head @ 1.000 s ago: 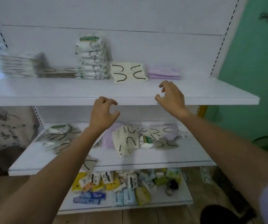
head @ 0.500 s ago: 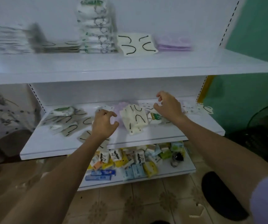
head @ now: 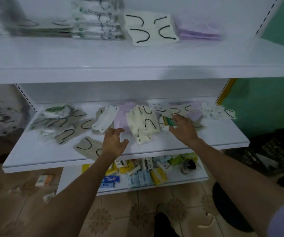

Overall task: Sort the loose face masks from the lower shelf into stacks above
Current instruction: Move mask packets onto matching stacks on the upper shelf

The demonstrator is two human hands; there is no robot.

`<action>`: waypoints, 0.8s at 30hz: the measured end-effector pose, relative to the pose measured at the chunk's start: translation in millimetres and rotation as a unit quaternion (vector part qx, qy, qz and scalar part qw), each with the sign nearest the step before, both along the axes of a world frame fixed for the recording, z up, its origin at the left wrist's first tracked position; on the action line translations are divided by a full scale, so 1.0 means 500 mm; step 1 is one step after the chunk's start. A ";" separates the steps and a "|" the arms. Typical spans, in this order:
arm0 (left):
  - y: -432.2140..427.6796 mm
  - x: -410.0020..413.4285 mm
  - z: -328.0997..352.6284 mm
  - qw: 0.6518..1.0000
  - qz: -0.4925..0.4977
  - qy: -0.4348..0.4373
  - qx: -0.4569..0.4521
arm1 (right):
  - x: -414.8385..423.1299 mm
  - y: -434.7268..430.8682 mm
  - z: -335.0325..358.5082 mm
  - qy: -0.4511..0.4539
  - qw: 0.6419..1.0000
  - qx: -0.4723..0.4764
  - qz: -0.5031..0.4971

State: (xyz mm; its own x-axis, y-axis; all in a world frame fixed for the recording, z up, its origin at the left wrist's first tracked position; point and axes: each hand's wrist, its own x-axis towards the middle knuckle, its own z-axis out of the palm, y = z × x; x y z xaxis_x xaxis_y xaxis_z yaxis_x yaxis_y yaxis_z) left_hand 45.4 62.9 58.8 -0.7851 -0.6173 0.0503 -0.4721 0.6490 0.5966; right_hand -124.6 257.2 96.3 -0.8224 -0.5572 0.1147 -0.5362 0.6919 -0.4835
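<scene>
Loose face masks lie across the lower shelf [head: 223, 139]: grey ones [head: 60, 127], a white one [head: 105, 121], a purple one [head: 122, 115], cream ones [head: 143, 124] and patterned ones [head: 213, 110]. My right hand [head: 183, 130] pinches the edge of a small green-labelled mask pack [head: 166, 120] beside the cream masks. Just left of the cream masks, my left hand [head: 114, 142] hovers with fingers spread and holds nothing. On the upper shelf [head: 137, 72] stand sorted stacks: grey [head: 35, 27], clear-packed white [head: 98, 23], cream [head: 151, 29] and purple [head: 199, 29].
A bottom shelf [head: 192, 179] holds several small coloured packets [head: 143, 173]. A black crate [head: 274, 151] sits on the floor at the right by a green wall [head: 266, 103]. A few packets lie on the tiled floor [head: 137, 214] at the left.
Both hands dropped from the upper shelf's front edge to the lower shelf, and the view tilted down. My right hand reached the green-labelled pack and closed on it.
</scene>
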 end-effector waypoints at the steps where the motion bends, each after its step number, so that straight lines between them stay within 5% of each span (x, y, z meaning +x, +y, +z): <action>1: -0.008 -0.018 -0.010 1.000 0.006 0.001 0.000 | -0.018 -0.005 -0.009 -0.005 1.000 0.002 -0.001; 6: -0.003 -0.109 -0.083 0.998 0.047 0.040 0.034 | -0.099 -0.046 -0.097 0.048 0.998 -0.039 -0.029; 24: -0.013 -0.265 -0.233 0.958 0.155 0.057 0.236 | -0.264 -0.207 -0.316 -0.133 0.986 0.082 0.056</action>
